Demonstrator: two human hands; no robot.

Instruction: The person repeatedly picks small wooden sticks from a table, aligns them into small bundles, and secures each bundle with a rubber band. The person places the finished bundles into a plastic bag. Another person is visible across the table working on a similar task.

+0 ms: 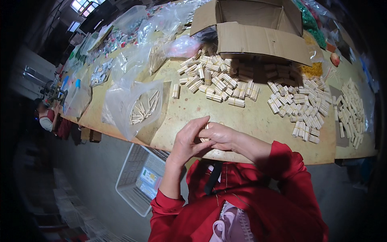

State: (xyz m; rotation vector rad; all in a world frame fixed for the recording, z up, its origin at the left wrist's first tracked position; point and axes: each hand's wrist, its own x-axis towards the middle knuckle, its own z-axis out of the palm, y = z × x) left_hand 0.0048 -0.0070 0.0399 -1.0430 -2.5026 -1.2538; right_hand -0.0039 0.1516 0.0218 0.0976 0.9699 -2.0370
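Near the front of the table, pale sticks sit between right hand, curled on them, and left hand, cupped (can't tell if it's pinching); long axis mostly hidden.

Beyond the fingers spreads a broad yellowish worktable — below its near edge, a grey floor shows to their left and right — while far off to their upper left a bright window glows amid deep shadow.

Stick bundles pale cream; surface yellowish w/ reddish spots; box brn; sleeves red; basket lt gry.
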